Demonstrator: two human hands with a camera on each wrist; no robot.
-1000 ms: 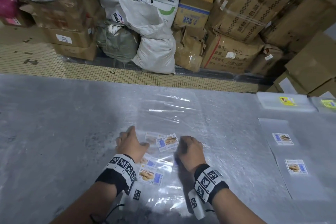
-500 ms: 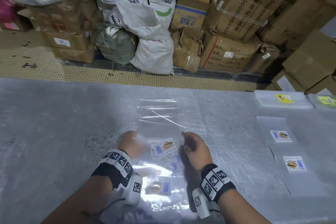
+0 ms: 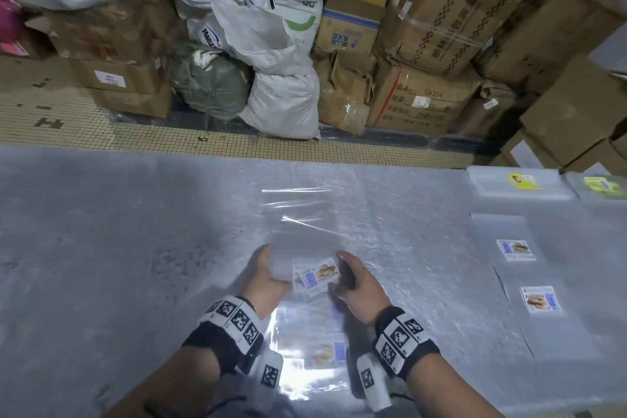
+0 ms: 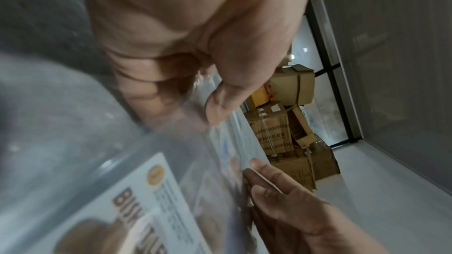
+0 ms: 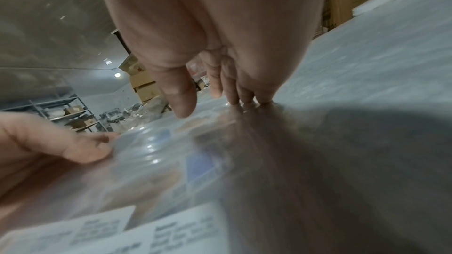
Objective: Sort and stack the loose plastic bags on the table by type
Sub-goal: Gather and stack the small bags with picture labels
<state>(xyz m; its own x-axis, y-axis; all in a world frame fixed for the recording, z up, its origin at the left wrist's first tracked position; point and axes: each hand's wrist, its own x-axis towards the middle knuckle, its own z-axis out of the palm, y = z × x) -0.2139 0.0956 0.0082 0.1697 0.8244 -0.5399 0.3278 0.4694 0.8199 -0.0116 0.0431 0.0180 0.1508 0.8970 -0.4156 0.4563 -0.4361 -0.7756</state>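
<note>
A bundle of clear plastic bags point(image 3: 305, 231) with biscuit-picture labels lies on the grey table point(image 3: 101, 231), right in front of me. My left hand point(image 3: 268, 271) is at its left edge. In the left wrist view that hand point(image 4: 190, 103) pinches the bags point(image 4: 156, 190), thumb on top and curled fingers below. My right hand point(image 3: 356, 282) is at the bundle's right edge. In the right wrist view its straight fingers point(image 5: 244, 98) touch down beside the bags point(image 5: 171, 161) while the thumb hovers over them.
To the right lie flat clear bags with the same labels point(image 3: 515, 249), point(image 3: 539, 299). At the far right sit two stacks with yellow labels point(image 3: 522, 181), point(image 3: 600, 185). Beyond the table's far edge stand cardboard boxes point(image 3: 424, 102) and white sacks point(image 3: 281, 102).
Both hands have gone from lying on the spread bags to closing in on their sides. The bags are drawn into a narrower bundle, their labels now overlapping.
</note>
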